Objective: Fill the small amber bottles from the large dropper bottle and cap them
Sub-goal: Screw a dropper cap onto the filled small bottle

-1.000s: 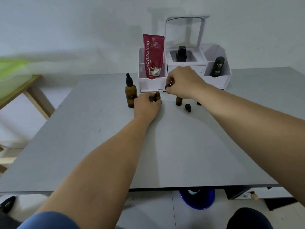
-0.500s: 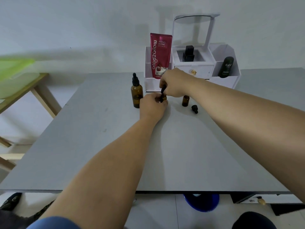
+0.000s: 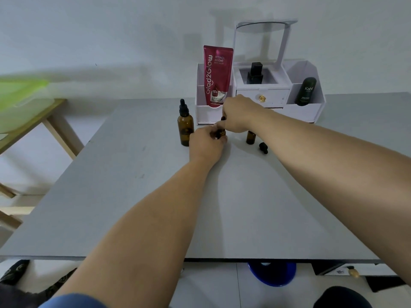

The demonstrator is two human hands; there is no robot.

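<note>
Now, by the bench's [image 3: 244, 207] far edge, left grip [image 3: 205, 145] curls round a small amber bottle [image 3: 222, 132]; right grip [image 3: 238, 114], reaching over, pinches its black cap [image 3: 223, 118].

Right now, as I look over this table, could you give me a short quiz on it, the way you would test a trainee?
1. True or false: the large dropper bottle lies on its side.
2. What does the right hand pinch over the small bottle that the left hand grips? A) a red tube B) a black dropper cap C) a drawer knob
3. What lies on the table just right of the open small bottle?
Key: 1 false, it stands upright. 2 B. 3 a loose black cap.
</note>
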